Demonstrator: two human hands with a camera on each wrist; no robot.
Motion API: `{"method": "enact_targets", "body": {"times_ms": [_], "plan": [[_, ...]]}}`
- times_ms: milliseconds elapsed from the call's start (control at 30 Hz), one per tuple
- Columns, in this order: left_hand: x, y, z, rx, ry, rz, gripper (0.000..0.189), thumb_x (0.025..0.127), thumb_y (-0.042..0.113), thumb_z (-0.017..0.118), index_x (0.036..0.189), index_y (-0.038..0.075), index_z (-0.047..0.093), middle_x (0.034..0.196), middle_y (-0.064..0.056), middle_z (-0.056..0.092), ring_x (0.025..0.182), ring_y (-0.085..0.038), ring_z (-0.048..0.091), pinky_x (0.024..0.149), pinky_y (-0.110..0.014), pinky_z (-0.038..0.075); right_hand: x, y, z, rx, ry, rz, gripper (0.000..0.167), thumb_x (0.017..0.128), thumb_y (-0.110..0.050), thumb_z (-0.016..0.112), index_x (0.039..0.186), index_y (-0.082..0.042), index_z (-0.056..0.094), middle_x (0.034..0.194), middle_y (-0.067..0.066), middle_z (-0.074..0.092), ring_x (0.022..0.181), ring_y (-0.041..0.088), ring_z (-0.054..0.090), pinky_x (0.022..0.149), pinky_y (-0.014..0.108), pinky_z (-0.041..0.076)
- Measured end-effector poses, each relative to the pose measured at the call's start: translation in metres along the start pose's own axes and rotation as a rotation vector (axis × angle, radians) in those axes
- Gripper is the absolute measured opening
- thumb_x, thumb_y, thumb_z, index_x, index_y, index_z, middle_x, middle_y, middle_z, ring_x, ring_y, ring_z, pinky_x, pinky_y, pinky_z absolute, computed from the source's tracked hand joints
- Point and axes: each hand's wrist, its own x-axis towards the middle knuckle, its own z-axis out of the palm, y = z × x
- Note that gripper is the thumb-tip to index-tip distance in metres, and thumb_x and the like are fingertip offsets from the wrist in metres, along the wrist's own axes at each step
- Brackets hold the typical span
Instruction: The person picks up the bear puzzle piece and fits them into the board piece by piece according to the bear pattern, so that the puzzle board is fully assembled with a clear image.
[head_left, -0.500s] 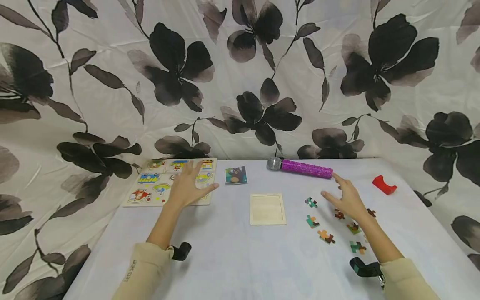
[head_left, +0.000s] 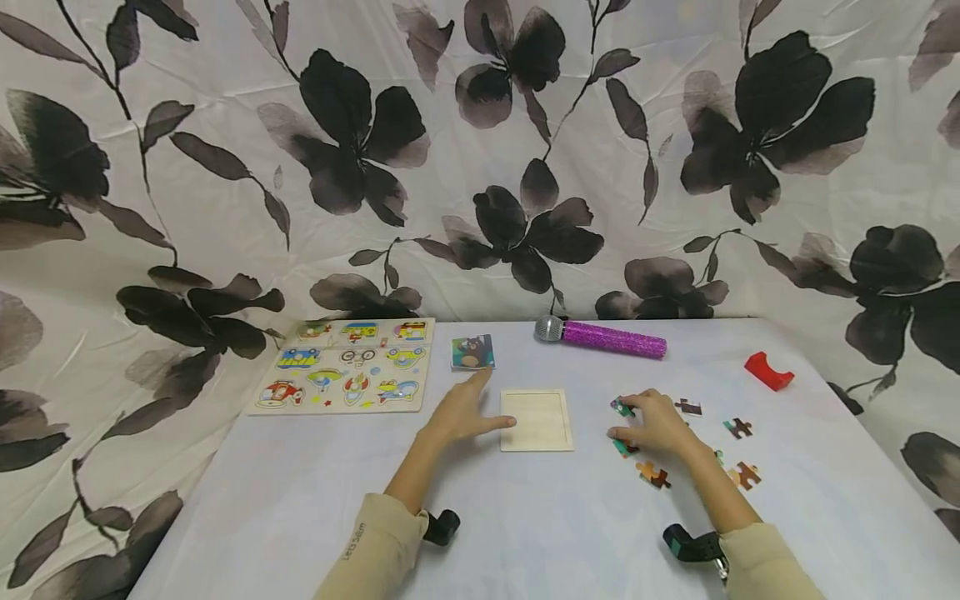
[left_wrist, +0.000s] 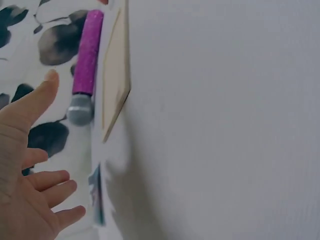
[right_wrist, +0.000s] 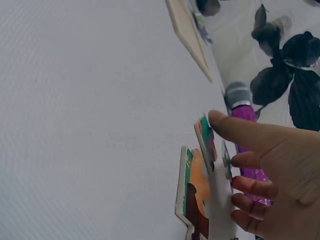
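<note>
My left hand [head_left: 461,414] hovers beside the left edge of a square wooden puzzle tray [head_left: 536,421], its fingers spread near a small picture card with a bear [head_left: 472,352]. The left wrist view shows nothing in that hand. Over the scattered jigsaw pieces, my right hand [head_left: 654,425] has its thumb and fingers apart. Its fingertips are right at a green jigsaw piece [head_left: 621,407], while the thumb overlaps a second piece [right_wrist: 205,145]. An orange and brown piece [head_left: 653,475] lies just nearer. The right forearm partly hides other pieces.
A wooden vehicle puzzle board [head_left: 341,375] lies at the back left. At the back edge is a purple glitter microphone [head_left: 603,337], with a red curved piece [head_left: 768,372] to its right. More jigsaw pieces [head_left: 738,427] lie right of the right hand. Floral cloth [head_left: 517,225] hangs behind the table.
My left hand has moved right, from over the vehicle board to beside the tray. The right hand has come left and nearer, down to the jigsaw pieces.
</note>
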Motion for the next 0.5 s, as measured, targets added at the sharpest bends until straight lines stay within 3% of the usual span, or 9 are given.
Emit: {"method": "enact_targets", "body": {"times_ms": [200,500], "plan": [[0.006,0.001,0.021,-0.044,-0.139,0.013,0.104,0.065,0.046,0.082,0.143,-0.003,0.033,0.15,-0.026,0.025,0.14,-0.039,0.021,0.113,-0.054,0.018,-0.001,-0.002,0.005,0.004,0.014,0.021,0.058,0.081,-0.03,0.073,0.118,0.011,0.059,0.109,0.029,0.056,0.101,0.043,0.052,0.087,0.057,0.045],[0.009,-0.004,0.034,0.006,-0.157,0.035,0.107,0.065,0.05,0.081,0.142,-0.006,0.033,0.149,-0.023,0.029,0.14,-0.039,0.019,0.113,-0.057,0.011,0.002,-0.001,0.01,0.079,0.138,0.022,0.038,0.084,-0.016,0.069,0.107,0.014,0.063,0.097,0.025,0.063,0.091,0.036,0.059,0.08,0.051,0.05]]}}
